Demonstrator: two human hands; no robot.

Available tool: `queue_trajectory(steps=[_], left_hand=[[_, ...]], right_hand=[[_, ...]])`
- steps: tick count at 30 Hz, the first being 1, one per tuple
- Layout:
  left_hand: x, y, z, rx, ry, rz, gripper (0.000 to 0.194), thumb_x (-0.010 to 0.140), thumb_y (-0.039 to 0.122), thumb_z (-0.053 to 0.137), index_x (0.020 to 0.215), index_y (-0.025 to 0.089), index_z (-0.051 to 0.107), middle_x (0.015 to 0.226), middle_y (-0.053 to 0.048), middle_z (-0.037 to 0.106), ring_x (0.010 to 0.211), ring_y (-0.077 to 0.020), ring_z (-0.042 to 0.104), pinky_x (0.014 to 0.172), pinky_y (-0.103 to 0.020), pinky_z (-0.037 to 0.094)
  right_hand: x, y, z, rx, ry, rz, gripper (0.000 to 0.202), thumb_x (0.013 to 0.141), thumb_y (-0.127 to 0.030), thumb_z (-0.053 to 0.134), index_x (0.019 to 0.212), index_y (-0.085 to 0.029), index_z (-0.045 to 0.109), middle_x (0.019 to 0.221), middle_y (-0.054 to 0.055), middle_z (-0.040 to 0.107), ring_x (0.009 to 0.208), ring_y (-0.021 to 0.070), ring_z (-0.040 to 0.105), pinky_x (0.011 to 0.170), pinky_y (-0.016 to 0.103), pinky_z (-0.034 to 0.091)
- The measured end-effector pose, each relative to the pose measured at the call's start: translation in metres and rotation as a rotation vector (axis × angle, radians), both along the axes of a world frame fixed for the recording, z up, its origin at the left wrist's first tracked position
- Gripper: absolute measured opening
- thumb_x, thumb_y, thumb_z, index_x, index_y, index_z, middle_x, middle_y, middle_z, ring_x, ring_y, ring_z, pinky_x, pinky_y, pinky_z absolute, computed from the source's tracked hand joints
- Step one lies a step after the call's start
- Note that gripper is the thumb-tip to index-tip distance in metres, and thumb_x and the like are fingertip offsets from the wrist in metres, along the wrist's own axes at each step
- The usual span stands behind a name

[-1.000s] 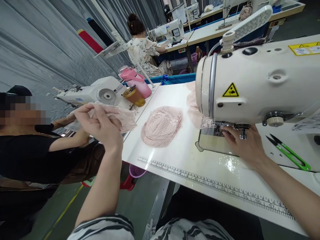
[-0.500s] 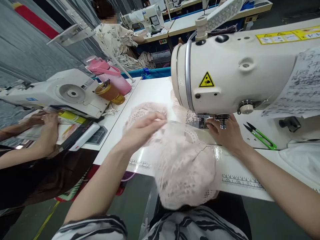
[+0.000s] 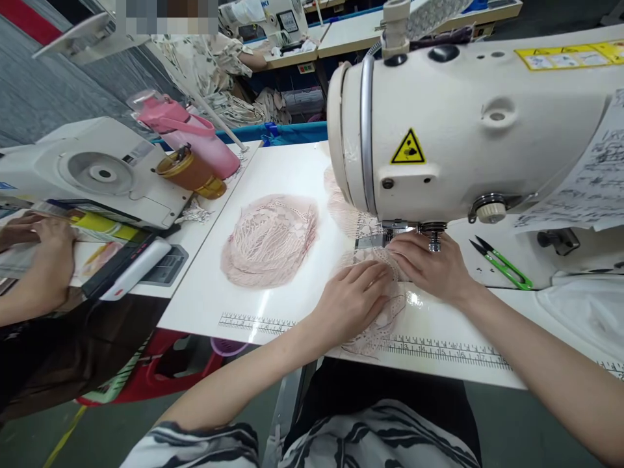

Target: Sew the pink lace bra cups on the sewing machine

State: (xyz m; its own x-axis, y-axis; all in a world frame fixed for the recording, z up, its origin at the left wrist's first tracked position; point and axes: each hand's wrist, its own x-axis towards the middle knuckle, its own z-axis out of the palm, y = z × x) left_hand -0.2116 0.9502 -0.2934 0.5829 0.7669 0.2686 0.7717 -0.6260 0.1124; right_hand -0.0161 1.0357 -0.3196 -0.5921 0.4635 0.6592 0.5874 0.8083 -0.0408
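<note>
"Table first, since it spreads beneath both the left grip and the right grip. What stands on it?"

"A sewing machine, its head just beyond the right grip. Well to the left of the left grip lies a round pile of pink lace."

"Where's the lace piece being handled?"

"Under the left grip, spreading toward the table's front edge on the near side and reaching the right grip's fingertips on the other."

"How are the grips set?"

"The left is narrow, fingers together and bent over the lace; whether they pinch it, I can't tell. The right curls in at the lace's edge, partly hidden by the machine, so I can't tell there either."

"Smaller things?"

"Green snips, just right of the right grip, then the presser foot, just beside its fingertips."

"What could go wrong?"

"A fingertip could be caught if the machine ran with the right grip so close. Uneven pulling by the left could pucker such thin lace or fold it under the foot."
</note>
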Motion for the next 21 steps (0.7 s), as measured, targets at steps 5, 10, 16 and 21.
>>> queue_trajectory(steps=[5, 10, 16, 21], left_hand=[[0.004, 0.013, -0.001, 0.024, 0.007, -0.026, 0.037, 0.095, 0.030, 0.050, 0.124, 0.008, 0.056, 0.129, -0.015, 0.061, 0.126, -0.0298, 0.053, 0.100, -0.044, 0.051], [-0.003, 0.016, 0.001, -0.020, -0.008, -0.081, 0.041, 0.091, 0.024, 0.048, 0.129, 0.010, 0.054, 0.133, -0.013, 0.059, 0.128, -0.0284, 0.052, 0.099, -0.044, 0.052], [-0.011, 0.042, 0.003, -0.042, -0.071, 0.119, 0.031, 0.095, 0.022, 0.049, 0.123, 0.013, 0.056, 0.120, -0.012, 0.064, 0.111, -0.0265, 0.058, 0.087, -0.042, 0.053], [-0.012, 0.068, 0.007, -0.168, -0.205, 0.105, 0.011, 0.093, 0.025, 0.055, 0.090, 0.018, 0.063, 0.094, -0.006, 0.064, 0.095, -0.0228, 0.055, 0.081, -0.035, 0.047]], right_hand=[[0.002, -0.002, -0.003, 0.021, -0.054, -0.006, 0.025, 0.091, -0.014, 0.049, 0.103, -0.026, 0.067, 0.097, -0.005, 0.071, 0.066, 0.0113, 0.053, 0.068, 0.030, 0.032], [0.002, 0.001, -0.012, -0.088, -0.054, -0.172, 0.028, 0.088, -0.016, 0.046, 0.092, -0.026, 0.072, 0.082, 0.000, 0.072, 0.068, 0.0151, 0.058, 0.064, 0.031, 0.031], [-0.002, -0.001, -0.013, -0.256, 0.015, -0.184, 0.030, 0.091, -0.049, 0.052, 0.097, -0.024, 0.069, 0.090, 0.002, 0.073, 0.079, 0.0200, 0.064, 0.066, 0.031, 0.037], [-0.002, 0.003, -0.009, -0.428, 0.030, -0.121, 0.019, 0.094, -0.033, 0.051, 0.086, -0.025, 0.066, 0.092, -0.002, 0.072, 0.076, 0.0147, 0.064, 0.064, 0.027, 0.040]])
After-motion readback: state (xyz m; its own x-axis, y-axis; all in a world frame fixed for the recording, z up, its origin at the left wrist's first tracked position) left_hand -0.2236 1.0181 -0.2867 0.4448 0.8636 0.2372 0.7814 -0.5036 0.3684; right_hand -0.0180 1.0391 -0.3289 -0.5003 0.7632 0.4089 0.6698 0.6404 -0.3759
